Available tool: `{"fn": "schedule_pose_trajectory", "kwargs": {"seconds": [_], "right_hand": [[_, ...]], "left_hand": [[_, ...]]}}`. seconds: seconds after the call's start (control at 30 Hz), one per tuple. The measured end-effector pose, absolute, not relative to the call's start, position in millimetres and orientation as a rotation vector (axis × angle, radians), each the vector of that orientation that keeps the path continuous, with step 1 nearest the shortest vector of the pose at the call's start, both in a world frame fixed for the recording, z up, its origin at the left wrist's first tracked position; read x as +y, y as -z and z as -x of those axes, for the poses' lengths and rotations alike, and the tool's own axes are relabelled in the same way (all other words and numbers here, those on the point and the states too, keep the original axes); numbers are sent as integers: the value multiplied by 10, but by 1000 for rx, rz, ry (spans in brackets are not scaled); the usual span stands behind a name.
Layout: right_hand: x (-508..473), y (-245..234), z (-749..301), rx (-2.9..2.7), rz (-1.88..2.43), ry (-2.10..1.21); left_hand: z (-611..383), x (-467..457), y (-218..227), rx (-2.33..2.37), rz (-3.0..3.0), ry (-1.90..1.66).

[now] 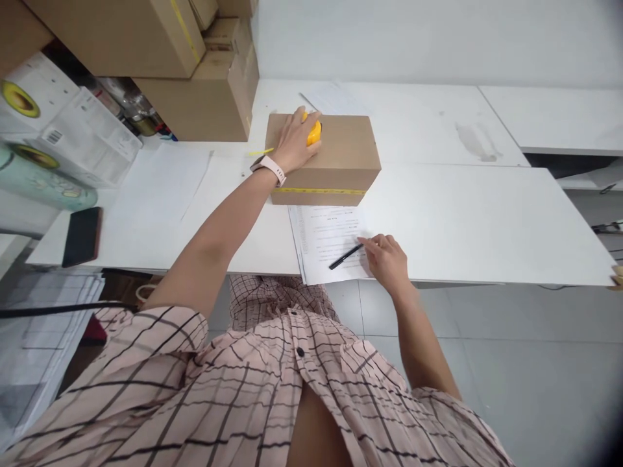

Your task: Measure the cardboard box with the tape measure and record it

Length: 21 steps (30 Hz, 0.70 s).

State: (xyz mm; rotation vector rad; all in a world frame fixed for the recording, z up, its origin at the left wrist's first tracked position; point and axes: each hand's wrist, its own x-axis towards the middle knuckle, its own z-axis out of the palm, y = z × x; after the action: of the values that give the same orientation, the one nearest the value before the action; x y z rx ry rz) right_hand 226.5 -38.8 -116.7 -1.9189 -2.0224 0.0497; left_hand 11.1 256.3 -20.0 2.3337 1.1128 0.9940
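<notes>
My left hand [292,139] rests on top of a small cardboard box [341,159] and is closed on a yellow tape measure [314,132]. Its yellow tape [318,191] runs along the box's front face, near the bottom edge. My right hand [387,259] lies on the white table's near edge, fingers curled round the end of a black pen [344,257]. The pen lies across a printed sheet of paper [326,243] just in front of the box.
Large cardboard boxes [204,97] are stacked at the back left. White printed cartons [73,136] stand at the far left, with a dark phone [82,236] on the table [487,220] below them. Blank paper [150,188] lies left of my arm.
</notes>
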Motion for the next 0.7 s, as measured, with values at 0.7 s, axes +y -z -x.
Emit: {"fn": "schedule_pose_trajectory", "kwargs": {"seconds": [0.7], "right_hand": [[-129,957,-1739,-1300,1742,-272]], "left_hand": [[-416,2297,24,970,-2207,-1268]]}}
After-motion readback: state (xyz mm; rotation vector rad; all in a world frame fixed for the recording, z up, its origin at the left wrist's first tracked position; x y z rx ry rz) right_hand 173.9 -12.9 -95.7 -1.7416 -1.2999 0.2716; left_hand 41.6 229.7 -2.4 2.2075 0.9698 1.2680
